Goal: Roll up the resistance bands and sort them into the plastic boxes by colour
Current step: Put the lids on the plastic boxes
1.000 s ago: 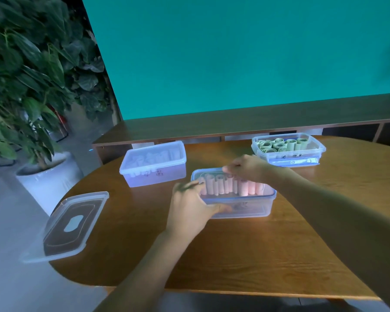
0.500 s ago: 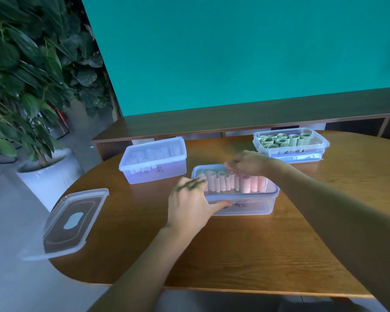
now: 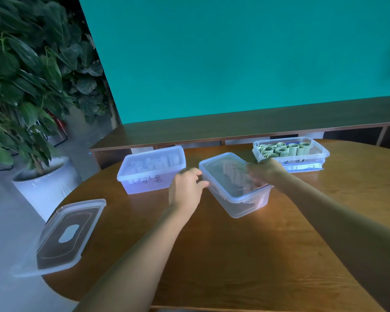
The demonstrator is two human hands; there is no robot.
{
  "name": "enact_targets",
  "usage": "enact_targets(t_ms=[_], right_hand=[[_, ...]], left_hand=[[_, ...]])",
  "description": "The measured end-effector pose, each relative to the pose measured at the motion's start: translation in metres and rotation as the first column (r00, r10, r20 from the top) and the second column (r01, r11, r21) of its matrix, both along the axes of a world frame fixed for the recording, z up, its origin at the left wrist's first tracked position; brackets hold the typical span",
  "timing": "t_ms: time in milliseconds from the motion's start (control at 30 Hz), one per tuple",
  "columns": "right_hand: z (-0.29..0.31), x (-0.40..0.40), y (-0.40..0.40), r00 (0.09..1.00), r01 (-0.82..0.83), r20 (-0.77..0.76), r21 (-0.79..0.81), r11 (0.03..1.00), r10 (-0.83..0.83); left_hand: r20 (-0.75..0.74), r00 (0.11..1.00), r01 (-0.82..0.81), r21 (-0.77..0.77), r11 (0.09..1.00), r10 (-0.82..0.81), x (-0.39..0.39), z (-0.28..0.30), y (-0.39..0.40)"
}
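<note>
Now both hands, left hand [image 3: 185,188] and right hand [image 3: 265,172], grip the tilted box [image 3: 241,199].

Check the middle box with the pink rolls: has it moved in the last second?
Yes. The pink-roll box was square-on to the lidded box; now it is turned at an angle and tilted, with the left hand and right hand at its ends.

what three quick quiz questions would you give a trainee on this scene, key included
1. True or false: the green rolls' box has a lid on it.
2. Which box is tilted: A the left box, B the middle box, C the right one?
3. Where does the loose lid lie?

Key: 1 false. 2 B; the left hand and right hand are at its two ends. 3 At the table's left edge, hanging over it.
</note>
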State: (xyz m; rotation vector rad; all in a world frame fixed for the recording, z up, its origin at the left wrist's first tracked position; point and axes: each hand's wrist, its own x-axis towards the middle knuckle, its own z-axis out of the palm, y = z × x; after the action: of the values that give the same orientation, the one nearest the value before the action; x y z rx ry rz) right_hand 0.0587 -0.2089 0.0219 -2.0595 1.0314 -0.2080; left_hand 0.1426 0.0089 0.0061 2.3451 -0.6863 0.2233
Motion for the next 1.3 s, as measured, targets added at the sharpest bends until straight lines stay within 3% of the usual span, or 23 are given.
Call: enact_targets(t_ms=[100, 200, 600, 900, 1100, 1300], right_hand=[[-0.007, 0.001, 0.001, 0.989, 0.037, 0.131, 0.212, 0.977, -0.066], [-0.011, 0.005, 0.009, 0.968, 0.021, 0.232, 0.308, 0.951, -0.096], [-0.010, 0.030, 0.048, 0.959, 0.052, 0.266, 0.169, 0.984, -0.097], [-0.007, 0.032, 0.051, 0.983, 0.005, 0.181, 0.070, 0.998, -0.018], [-0.020, 0.033, 0.049, 0.965, 0.039, 0.258, 0.067, 0.997, -0.055], [-0.035, 0.021, 0.036, 0.927, -0.019, 0.371, 0.197, 0.980, -0.057]], left_hand=[[-0.172, 0.985, -0.042, -0.148, 0.988, 0.016, 0.007, -0.001, -0.003], [-0.231, 0.973, -0.058, -0.211, 0.976, 0.008, 0.009, -0.004, 0.003], [-0.189, 0.982, -0.024, -0.211, 0.977, -0.017, 0.008, -0.006, 0.035], [-0.214, 0.975, 0.001, -0.269, 0.963, -0.061, 0.007, -0.008, 0.036], [-0.224, 0.972, 0.008, -0.265, 0.964, -0.070, 0.010, -0.007, 0.035], [-0.244, 0.970, -0.030, -0.200, 0.979, -0.020, 0.015, -0.002, 0.028]])
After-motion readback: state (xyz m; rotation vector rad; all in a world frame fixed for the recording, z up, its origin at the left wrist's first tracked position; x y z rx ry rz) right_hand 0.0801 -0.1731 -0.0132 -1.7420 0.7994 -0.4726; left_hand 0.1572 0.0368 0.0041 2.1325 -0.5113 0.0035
